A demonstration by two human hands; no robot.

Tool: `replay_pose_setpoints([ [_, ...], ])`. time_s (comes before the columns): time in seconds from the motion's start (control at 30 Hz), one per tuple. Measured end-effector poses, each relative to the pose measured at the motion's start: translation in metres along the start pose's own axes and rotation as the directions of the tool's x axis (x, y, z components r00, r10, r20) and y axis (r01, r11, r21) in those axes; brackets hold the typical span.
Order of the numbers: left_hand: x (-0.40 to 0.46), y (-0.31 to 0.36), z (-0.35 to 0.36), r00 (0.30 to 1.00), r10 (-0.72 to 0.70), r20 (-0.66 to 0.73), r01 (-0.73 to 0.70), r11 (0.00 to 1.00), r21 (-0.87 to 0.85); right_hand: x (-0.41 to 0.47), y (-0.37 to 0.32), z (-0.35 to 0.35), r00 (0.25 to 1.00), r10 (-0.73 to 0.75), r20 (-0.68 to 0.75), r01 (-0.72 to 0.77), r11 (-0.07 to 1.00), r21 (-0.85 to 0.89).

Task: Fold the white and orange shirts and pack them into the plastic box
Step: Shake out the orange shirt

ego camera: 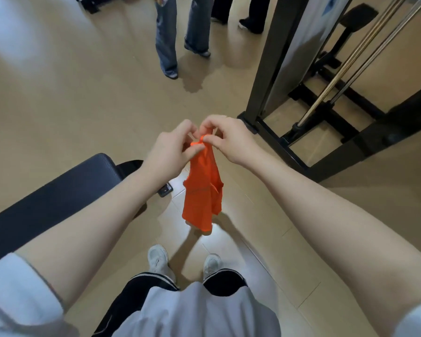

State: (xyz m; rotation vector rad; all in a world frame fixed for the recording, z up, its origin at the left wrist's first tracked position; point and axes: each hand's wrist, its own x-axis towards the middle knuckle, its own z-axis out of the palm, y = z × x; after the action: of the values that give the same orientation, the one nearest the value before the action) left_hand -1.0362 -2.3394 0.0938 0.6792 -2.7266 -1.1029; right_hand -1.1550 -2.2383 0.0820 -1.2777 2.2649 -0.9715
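Standing over pale floor tiles, the person shows white shoes and dark trousers with side stripes nearest the camera. Above them, both bare forearms reach forward and meet. The left hand and right hand pinch the top edge of the orange shirt, thumbs and fingertips clamped together on the cloth, almost touching each other. The shirt hangs free below the fingers, clear of the floor, partly doubled over. Left of the fingers and lower sits a dark padded bench, with a small dark object just under the left wrist. Right of the fingers stands a black metal frame with steel rods. Beyond the fingers, two bystanders' legs stand on the floor. No writing is legible.
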Motion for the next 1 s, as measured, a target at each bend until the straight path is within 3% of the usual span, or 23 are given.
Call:
replay_pose_setpoints([
  [0.1,0.0,0.005,-0.012,0.999,-0.038,0.007,0.038,0.978,-0.205,0.011,-0.011,0.004,0.998,0.048,-0.035,-0.037,0.96,0.277],
  [0.2,0.006,0.007,-0.02,0.978,-0.203,0.047,0.2,0.847,-0.493,0.019,-0.02,0.009,0.978,0.176,-0.115,-0.088,0.837,0.539],
  [0.27,0.011,0.005,-0.025,0.957,-0.289,0.041,0.258,0.77,-0.583,0.013,-0.021,0.016,0.912,0.327,-0.249,-0.119,0.79,0.602],
  [0.33,0.014,0.002,-0.032,0.94,-0.338,0.045,0.278,0.683,-0.675,-0.002,-0.016,0.034,0.832,0.39,-0.395,-0.163,0.852,0.497],
  [0.4,0.015,-0.004,-0.039,0.942,-0.331,0.056,0.27,0.649,-0.711,-0.016,-0.014,0.059,0.822,0.408,-0.396,-0.21,0.865,0.456],
  [0.57,-0.002,-0.027,-0.064,0.991,-0.124,0.047,0.127,0.791,-0.599,-0.004,-0.037,0.112,0.772,0.507,-0.385,-0.298,0.822,0.485],
  [0.7,-0.013,-0.053,-0.092,0.997,-0.072,-0.033,0.04,0.815,-0.579,0.026,-0.065,0.134,0.697,0.548,-0.462,-0.343,0.821,0.457],
  [0.77,-0.016,-0.07,-0.106,0.995,-0.077,-0.058,0.028,0.811,-0.584,0.033,-0.075,0.14,0.702,0.505,-0.502,-0.384,0.862,0.33],
  [0.87,-0.021,-0.094,-0.119,0.993,-0.092,-0.074,0.029,0.796,-0.605,0.036,-0.083,0.145,0.769,0.462,-0.442,-0.445,0.883,0.148],
  [1.0,-0.026,-0.123,-0.131,0.981,-0.176,-0.086,0.048,0.641,-0.766,0.024,-0.082,0.163,0.852,0.423,-0.309,-0.468,0.879,-0.089],
])
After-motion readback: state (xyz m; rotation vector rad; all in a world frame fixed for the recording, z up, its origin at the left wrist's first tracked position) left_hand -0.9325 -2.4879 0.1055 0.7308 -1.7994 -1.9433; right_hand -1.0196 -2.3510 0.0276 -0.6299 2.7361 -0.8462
